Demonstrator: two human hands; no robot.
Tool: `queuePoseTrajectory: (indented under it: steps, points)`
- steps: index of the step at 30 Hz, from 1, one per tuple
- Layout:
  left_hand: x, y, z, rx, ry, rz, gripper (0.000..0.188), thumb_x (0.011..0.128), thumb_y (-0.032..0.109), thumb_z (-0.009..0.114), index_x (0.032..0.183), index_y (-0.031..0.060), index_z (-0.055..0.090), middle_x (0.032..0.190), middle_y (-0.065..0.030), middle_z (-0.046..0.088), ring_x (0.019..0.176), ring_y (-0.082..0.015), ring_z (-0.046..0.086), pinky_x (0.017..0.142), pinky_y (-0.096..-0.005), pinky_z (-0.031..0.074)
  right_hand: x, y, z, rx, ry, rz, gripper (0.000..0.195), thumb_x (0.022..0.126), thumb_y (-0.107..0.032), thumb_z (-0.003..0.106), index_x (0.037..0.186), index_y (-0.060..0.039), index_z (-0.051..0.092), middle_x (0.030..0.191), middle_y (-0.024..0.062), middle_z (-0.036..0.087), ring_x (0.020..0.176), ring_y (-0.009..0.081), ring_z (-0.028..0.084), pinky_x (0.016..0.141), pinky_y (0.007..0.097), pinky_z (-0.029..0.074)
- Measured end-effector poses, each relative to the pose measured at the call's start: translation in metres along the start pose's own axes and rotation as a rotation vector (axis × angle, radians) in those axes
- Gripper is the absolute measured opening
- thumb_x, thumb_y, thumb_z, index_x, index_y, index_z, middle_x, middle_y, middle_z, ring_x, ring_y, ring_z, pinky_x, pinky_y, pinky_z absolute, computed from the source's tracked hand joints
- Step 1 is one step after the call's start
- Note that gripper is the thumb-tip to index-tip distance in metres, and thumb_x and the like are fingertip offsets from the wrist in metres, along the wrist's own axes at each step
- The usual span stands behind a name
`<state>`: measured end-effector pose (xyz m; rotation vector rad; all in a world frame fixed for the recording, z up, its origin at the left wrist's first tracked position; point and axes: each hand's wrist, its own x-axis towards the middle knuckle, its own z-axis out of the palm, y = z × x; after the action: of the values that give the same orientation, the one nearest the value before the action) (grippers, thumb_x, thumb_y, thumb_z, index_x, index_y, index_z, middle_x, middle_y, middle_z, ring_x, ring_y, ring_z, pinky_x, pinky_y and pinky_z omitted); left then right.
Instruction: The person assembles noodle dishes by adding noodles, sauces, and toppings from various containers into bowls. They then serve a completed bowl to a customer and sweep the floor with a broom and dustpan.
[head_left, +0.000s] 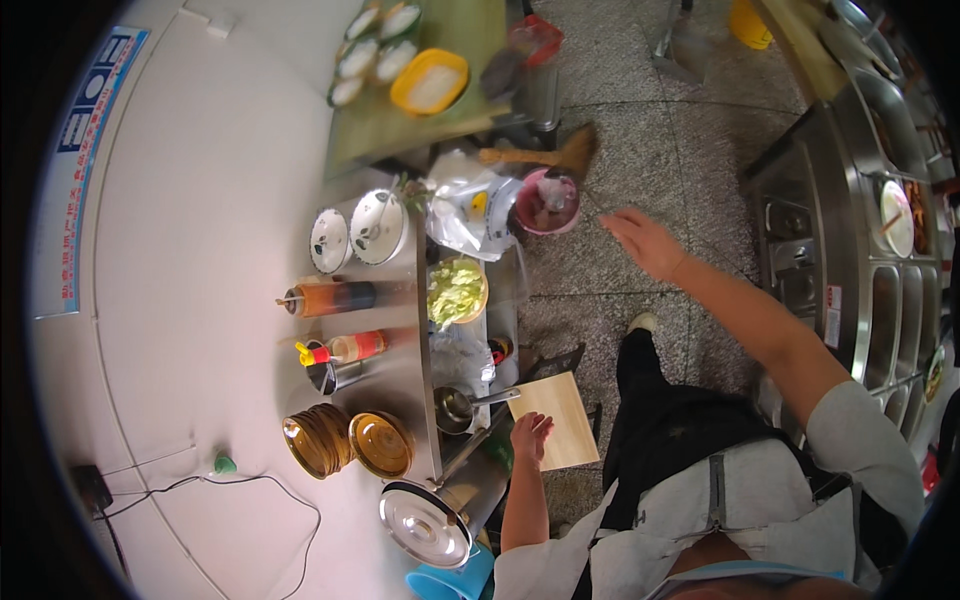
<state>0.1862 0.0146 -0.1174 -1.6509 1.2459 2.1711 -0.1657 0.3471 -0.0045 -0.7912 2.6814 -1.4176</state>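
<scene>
My left hand (531, 437) is over a pale wooden stool top (562, 420), its fingers loosely curled; whether it touches the wood I cannot tell. A steel pan (454, 410) has its handle (495, 397) just above that hand. My right hand (643, 244) reaches out over the speckled floor with nothing in it, fingers stretched towards a pink bin (547, 202) with a plastic bag inside. A broom (574, 152) lies by the bin's far rim. Beside the bin is a white plastic bag (472, 206), and below it a bowl of lettuce leaves (457, 291).
On the steel shelf (409, 315) are patterned bowls (379, 226), sauce bottles (358, 346) and stacked brown bowls (315, 442). A lidded pot (426, 523) and blue bucket (457, 577) stand nearby. A steel counter (847, 225) with food wells runs along the right. Farther off is a table (480, 22).
</scene>
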Motion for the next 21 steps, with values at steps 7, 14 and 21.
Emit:
queuePoseTrajectory:
  steps: [7,14,21]
  points:
    - [0.029,0.016,-0.004,0.02,-0.026,-0.045,0.02,0.092,0.017,0.06,0.104,0.003,0.053,0.091,-0.0133,0.061,0.083,-0.0329,0.067,0.067,-0.0398,0.059,0.031,0.009,0.025,0.602,0.312,0.215,0.027,0.1,-0.015,0.049,0.125,-0.007,0.057,0.103,0.01,0.058,0.092,0.0196,0.063,0.082,0.0318,0.053]
    - [0.041,0.061,0.065,0.051,-0.227,-0.006,0.019,0.096,0.02,0.055,0.107,0.0043,0.052,0.093,-0.0127,0.062,0.088,-0.0314,0.066,0.073,-0.0403,0.057,0.051,0.0,0.039,0.438,0.333,0.1,0.027,0.097,-0.01,0.052,0.123,-0.0055,0.057,0.108,0.0115,0.06,0.092,0.0233,0.064,0.08,0.0334,0.052]
    - [0.024,0.043,0.046,0.113,-0.138,-0.024,0.024,0.097,0.023,0.054,0.113,0.0048,0.051,0.094,-0.0123,0.061,0.086,-0.0293,0.067,0.073,-0.0384,0.057,0.063,0.06,0.098,-0.011,0.074,-0.051,0.032,0.093,-0.007,0.054,0.125,-0.0086,0.054,0.111,0.0122,0.055,0.091,0.0323,0.061,0.078,0.0384,0.051]
